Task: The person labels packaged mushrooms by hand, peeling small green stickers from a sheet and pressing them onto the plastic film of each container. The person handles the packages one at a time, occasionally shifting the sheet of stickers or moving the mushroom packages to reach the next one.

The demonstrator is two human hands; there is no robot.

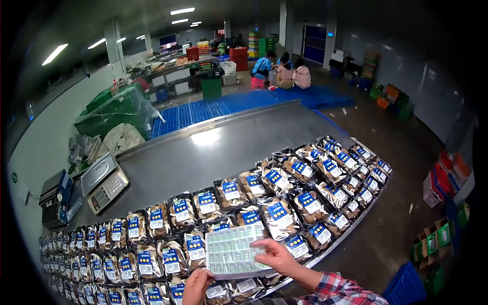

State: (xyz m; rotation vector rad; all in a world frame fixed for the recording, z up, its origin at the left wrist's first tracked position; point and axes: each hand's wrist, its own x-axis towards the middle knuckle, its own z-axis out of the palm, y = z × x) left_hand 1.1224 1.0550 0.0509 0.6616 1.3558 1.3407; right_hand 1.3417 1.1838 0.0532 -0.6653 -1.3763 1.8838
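A sheet of small green and white labels (235, 250) is held over the rows of packs. My left hand (197, 287) pinches its lower left corner. My right hand (277, 258) lies at its right edge, with the index finger stretched over the labels and the other fingers partly hidden. Around the sheet, black trays of mushrooms (278, 217) wrapped in clear film, with blue and white labels, stand in rows on the metal table (223, 147).
A weighing scale (105, 183) sits at the table's left. Beyond are blue pallets (218, 108), a plastic-covered green bin (117, 112) and several seated people (284, 73). Crates (441, 183) stand on the right floor.
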